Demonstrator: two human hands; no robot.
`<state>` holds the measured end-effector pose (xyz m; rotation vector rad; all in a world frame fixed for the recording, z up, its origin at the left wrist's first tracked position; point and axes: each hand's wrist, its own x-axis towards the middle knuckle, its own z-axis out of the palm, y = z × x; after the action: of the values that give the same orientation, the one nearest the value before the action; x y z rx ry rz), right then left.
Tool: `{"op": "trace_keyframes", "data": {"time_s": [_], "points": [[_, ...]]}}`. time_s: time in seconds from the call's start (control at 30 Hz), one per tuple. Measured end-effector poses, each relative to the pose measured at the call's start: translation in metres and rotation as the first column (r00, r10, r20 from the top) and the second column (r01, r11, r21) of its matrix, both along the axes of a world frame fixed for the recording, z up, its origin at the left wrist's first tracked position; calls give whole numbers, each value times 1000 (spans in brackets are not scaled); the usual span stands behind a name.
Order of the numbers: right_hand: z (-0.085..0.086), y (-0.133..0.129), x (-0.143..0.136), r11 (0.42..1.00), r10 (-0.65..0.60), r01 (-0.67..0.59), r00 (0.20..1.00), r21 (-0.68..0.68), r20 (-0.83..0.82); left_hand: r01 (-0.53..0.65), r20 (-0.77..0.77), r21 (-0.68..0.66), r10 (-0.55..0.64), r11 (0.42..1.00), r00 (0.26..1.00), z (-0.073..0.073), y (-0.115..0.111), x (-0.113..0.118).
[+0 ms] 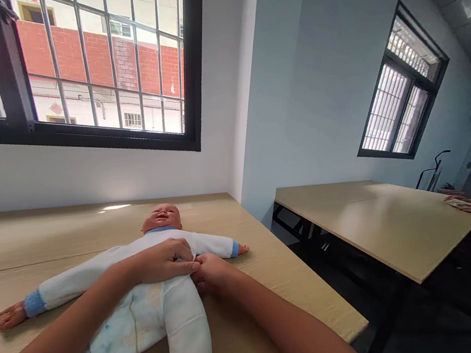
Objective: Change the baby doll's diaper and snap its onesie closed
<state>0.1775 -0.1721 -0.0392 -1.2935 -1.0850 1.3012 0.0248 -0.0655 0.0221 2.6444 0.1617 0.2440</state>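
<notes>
A baby doll (pixel 162 217) with a hard plastic head and hands lies on its back on the wooden table. It wears a white top (pixel 88 270) with a blue collar and cuffs. Its lower body and legs (pixel 187 331) are white cloth, stained and marked with blue near the hip. My left hand (pixel 164 261) rests across the doll's belly, fingers curled and thumb pressed in. At the doll's side, my right hand (pixel 208 272) pinches the edge of the white top, close against the left fingertips. The fingers hide most of the gripped cloth.
The doll's table (pixel 300 283) has its right edge near my right forearm. Across a gap stands a second table (pixel 369 217), where another person's hands (pixel 462 203) hold something pale at the far right. A barred window (pixel 101 61) is behind the doll.
</notes>
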Motion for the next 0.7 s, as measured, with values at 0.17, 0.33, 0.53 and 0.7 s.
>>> {"op": "trace_keyframes", "data": {"time_s": [0.17, 0.33, 0.53, 0.7], "points": [[3, 2, 11, 991, 84, -98, 986, -89, -143, -49, 3, 22, 49, 999, 999, -6, 7, 1], [2, 6, 16, 984, 94, -120, 978, -135, -187, -65, -71, 9, 66, 998, 995, -4, 14, -3], [11, 3, 24, 972, 147, -151, 989, -181, -34, -78, -56, -14, 77, 997, 995, 1, 14, -6], [15, 1, 29, 941, 274, -233, 950, -246, 147, -88, -47, -11, 88, 996, 995, 3, 12, -7]]}}
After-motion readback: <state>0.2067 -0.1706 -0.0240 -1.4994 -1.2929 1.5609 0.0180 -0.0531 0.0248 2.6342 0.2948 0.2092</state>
